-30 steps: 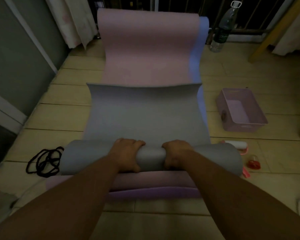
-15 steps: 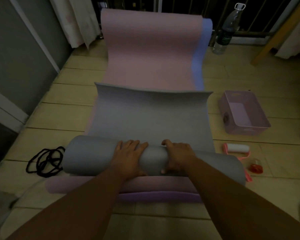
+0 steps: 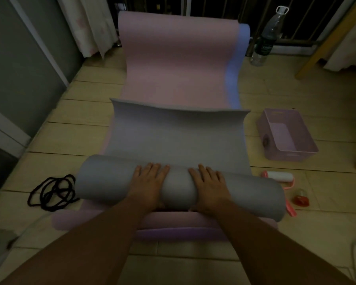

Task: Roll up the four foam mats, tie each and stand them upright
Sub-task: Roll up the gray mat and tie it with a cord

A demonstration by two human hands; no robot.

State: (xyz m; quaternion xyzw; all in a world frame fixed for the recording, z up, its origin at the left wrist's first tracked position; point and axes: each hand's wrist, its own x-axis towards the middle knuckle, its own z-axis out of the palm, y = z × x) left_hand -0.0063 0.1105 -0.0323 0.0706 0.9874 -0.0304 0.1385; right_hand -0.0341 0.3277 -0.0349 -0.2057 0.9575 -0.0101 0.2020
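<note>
Grey foam mat roll (image 3: 115, 179), left hand (image 3: 150, 184) and right hand (image 3: 209, 186) pressed flat on top, fingers straight, forearms reaching forward

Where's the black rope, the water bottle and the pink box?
black rope (image 3: 54, 191): head view, middle of the tangle.
water bottle (image 3: 265, 41): head view, clear body above the label.
pink box (image 3: 290, 155): head view, near wall.

The grey mat (image 3: 173, 140) is matt foam, smooth and soft-looking, as are the pink mat (image 3: 173, 58) and the blue mat (image 3: 233, 79) under it. The floor (image 3: 286, 95) is pale wooden planks with a dull sheen. The bin (image 3: 288, 134) at right is smooth pink plastic, the bottle (image 3: 265, 40) clear glossy plastic. The black cord (image 3: 51, 192) looks like woven fibre; the curtain (image 3: 90, 23) is thin cloth.
</note>
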